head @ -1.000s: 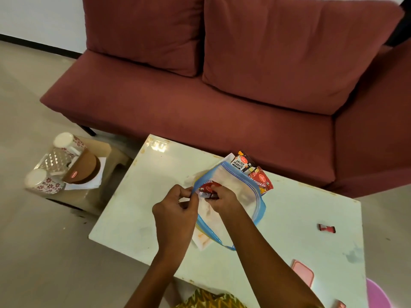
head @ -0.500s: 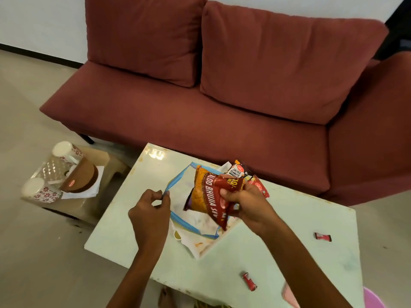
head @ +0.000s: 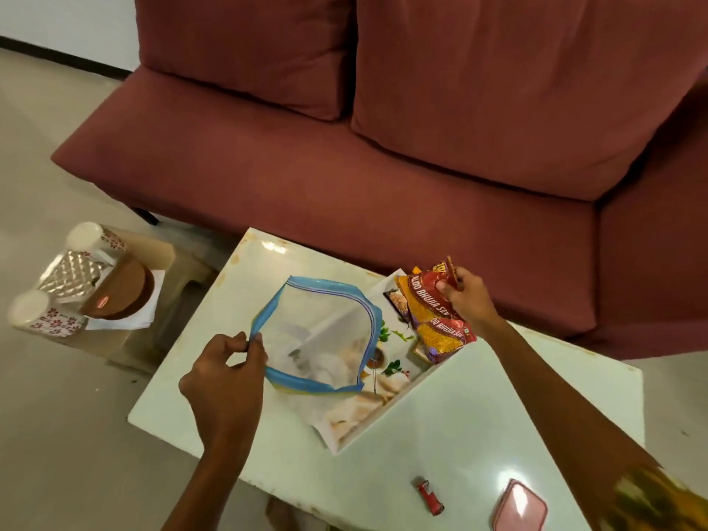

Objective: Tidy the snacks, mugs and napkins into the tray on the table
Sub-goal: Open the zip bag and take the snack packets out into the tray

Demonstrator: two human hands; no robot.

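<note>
A white rectangular tray (head: 387, 419) with a food print lies on the pale table (head: 459, 415). A clear zip bag (head: 322, 339) with a blue rim rests open on the tray, and my left hand (head: 226, 381) pinches its left rim. My right hand (head: 467, 297) grips the top of red and orange snack packets (head: 436, 316) at the tray's far right corner. Two flowered white mugs (head: 42, 316) and a white napkin (head: 149, 312) sit on a low stool to the left, apart from both hands.
A brown round container (head: 122, 293) and a quilted silver item (head: 72, 275) share the stool (head: 115, 339). A small red clip (head: 431, 496) and a pink lid (head: 519, 505) lie near the table's front edge. A maroon sofa (head: 383, 147) stands behind the table.
My right hand pulled the snack packets out of the zip bag and carried them right to the tray's far corner. My left hand kept hold of the bag's rim.
</note>
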